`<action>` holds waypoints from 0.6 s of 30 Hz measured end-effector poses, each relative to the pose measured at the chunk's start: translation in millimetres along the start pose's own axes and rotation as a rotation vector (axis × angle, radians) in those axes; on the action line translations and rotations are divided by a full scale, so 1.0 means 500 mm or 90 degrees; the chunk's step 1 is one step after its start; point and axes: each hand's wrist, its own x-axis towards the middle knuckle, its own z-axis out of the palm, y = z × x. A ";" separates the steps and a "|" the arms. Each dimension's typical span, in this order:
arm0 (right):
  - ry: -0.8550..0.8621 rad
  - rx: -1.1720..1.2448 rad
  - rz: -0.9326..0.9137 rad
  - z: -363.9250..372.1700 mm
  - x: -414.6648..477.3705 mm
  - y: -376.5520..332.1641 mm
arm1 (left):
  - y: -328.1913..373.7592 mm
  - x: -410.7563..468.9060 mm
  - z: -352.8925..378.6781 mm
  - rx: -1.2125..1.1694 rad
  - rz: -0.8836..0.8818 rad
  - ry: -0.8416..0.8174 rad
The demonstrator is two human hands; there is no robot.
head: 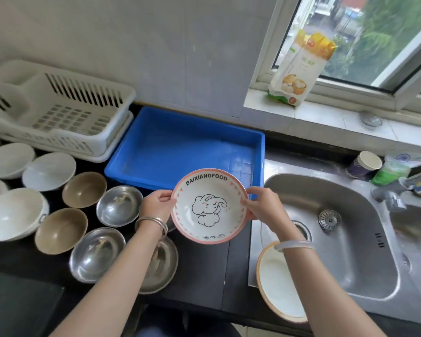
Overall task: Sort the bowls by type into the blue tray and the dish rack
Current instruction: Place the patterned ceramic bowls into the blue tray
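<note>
Currently, 1 pink-rimmed bowl (209,206), mid-frame, above the counter just before the blue tray (141,152): your left hand (157,205) and right hand (261,205) each pinch its rim. Risk: thin rim grips slip, dropping it. Dish rack (102,139), upper left.

Two hands, left hand (157,205) and right hand (260,205), are holding one pink-rimmed cartoon bowl (209,206) between their fingers. Left of the left fingers are sitting three steel bowls (119,206), two brown bowls (84,189) and at least four white bowls (49,171). One orange-rimmed bowl (277,283) is lying below the right fingers. One blue tray (187,144) and one dish rack (58,110) are waiting beyond the fingertips.
</note>
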 end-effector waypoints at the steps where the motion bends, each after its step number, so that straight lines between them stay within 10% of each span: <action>1: 0.005 0.028 0.004 -0.001 0.011 -0.016 | 0.015 0.016 -0.006 -0.035 -0.012 -0.001; 18: 0.006 0.198 0.103 0.181 0.276 -0.176 | 0.093 0.323 -0.052 -0.243 -0.113 -0.047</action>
